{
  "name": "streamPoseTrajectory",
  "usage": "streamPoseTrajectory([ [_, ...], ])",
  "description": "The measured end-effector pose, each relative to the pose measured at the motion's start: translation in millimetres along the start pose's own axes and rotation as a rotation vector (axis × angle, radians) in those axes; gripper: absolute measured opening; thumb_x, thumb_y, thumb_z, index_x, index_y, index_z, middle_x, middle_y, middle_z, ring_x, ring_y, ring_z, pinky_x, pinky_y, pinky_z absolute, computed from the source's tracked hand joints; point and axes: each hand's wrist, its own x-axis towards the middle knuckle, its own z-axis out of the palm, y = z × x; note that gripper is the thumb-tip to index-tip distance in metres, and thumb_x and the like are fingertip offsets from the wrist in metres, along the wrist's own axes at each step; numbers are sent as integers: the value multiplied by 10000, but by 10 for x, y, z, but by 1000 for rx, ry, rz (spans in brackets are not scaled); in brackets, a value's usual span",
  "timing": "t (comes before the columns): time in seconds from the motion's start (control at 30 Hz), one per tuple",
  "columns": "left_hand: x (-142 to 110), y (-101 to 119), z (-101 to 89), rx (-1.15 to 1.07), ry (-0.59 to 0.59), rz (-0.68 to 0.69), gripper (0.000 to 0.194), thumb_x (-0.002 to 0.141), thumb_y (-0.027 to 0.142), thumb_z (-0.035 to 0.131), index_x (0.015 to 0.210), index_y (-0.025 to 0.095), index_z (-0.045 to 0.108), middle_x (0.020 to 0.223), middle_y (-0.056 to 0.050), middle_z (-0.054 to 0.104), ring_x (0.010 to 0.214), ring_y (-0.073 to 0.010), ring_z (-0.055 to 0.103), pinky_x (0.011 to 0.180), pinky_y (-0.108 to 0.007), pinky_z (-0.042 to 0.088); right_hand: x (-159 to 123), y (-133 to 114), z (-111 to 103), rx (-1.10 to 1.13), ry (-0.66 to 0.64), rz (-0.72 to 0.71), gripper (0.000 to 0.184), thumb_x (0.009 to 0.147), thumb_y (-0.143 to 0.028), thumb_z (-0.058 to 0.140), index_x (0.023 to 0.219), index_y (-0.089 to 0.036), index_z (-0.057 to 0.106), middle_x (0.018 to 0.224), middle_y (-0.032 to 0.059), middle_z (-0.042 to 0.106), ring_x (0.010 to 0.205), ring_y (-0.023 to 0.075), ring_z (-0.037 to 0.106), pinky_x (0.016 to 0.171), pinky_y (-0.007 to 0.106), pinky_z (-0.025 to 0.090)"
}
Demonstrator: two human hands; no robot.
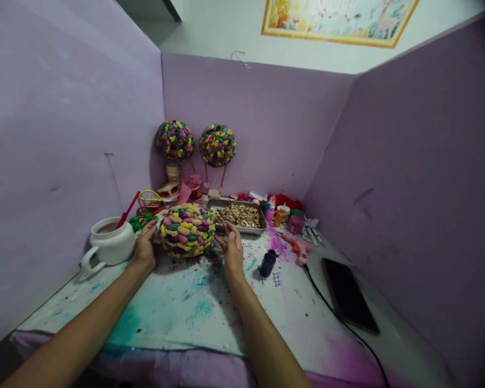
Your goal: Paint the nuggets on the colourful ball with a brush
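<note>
A round ball (187, 230) covered in peanut-like pieces, some painted purple, green, yellow and pink and others bare tan, is held just above the table. My left hand (146, 247) grips it from the left side, its fingertips partly hidden behind the ball. On the right, my right hand (233, 252) pinches a thin dark paintbrush (221, 214), with its fingers close to the ball's right side. Whether those fingers touch the ball I cannot tell. A small dark purple paint bottle (268, 264) stands to the right of my right hand.
Behind the ball sits a metal tray (262, 218) of shell pieces. A white mug (115, 245) stands at left. Two finished-looking colourful balls (217, 145) are at the back. A pink glue gun (301, 248), its black cord and a phone (350, 295) lie at right, near several paint bottles.
</note>
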Motion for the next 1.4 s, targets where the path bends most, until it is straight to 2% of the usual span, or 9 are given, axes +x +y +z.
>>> streamPoseTrajectory([
  [0.13,-80,82,35,-44,-44,-85,130,710,207,569,776,174,676,805,-55,733,845,-241,697,694,-329,575,-5,-22,-13,20,13,-7,518,822,-630,549,1169,-249,595,1353,115,597,1235,264,591,991,466,494],
  [0.23,-120,115,63,-75,-94,-116,124,702,199,576,762,170,680,812,-72,737,867,-258,698,719,-354,579,-12,-51,-23,20,17,-17,514,828,-623,544,1175,-247,590,1381,118,574,1264,266,571,1012,471,479],
  [0.43,-197,156,69,-123,-168,-84,243,676,127,588,879,158,716,879,-62,742,914,-221,678,727,-280,553,-9,-123,-59,20,14,-46,546,826,-646,551,1187,-237,575,1366,130,579,1266,264,567,1029,473,472],
  [0.6,-161,163,27,-144,-154,-72,159,649,111,603,773,140,697,741,-41,694,735,-163,651,613,-217,509,19,-129,-99,21,12,-49,562,822,-665,552,1196,-247,568,1374,130,575,1191,266,624,1035,483,464],
  [0.73,-79,136,16,-163,-123,-84,79,669,152,569,637,154,641,657,-31,643,655,-142,620,611,-215,508,10,-109,-103,2,13,-34,547,833,-657,547,1206,-257,564,1368,127,585,1160,262,641,1008,481,478],
  [0.9,-56,99,17,-163,-113,-98,55,662,159,578,637,167,626,653,-30,642,648,-152,619,593,-230,505,6,-96,-120,-42,25,-23,563,846,-650,524,1247,-257,559,1378,125,582,1184,260,627,1012,465,462],
  [1.13,-54,116,14,-195,-72,-83,43,637,143,584,666,174,592,636,-4,617,618,-139,614,566,-223,492,3,-124,-148,-82,45,-2,619,815,-689,534,1260,-259,545,1385,141,583,997,253,713,993,479,463],
  [1.23,-93,138,52,-209,-82,-70,116,613,136,595,717,185,586,682,-7,642,679,-168,646,616,-258,529,-14,-155,-149,-83,47,3,643,796,-701,551,1249,-245,541,1395,152,571,984,260,719,992,487,465],
  [1.4,-166,144,116,-164,-141,-78,97,620,206,627,711,187,600,778,-56,700,825,-248,681,707,-354,570,-33,-180,-162,-103,15,-40,633,807,-675,561,1259,-232,550,1383,151,579,999,254,711,993,488,474],
])
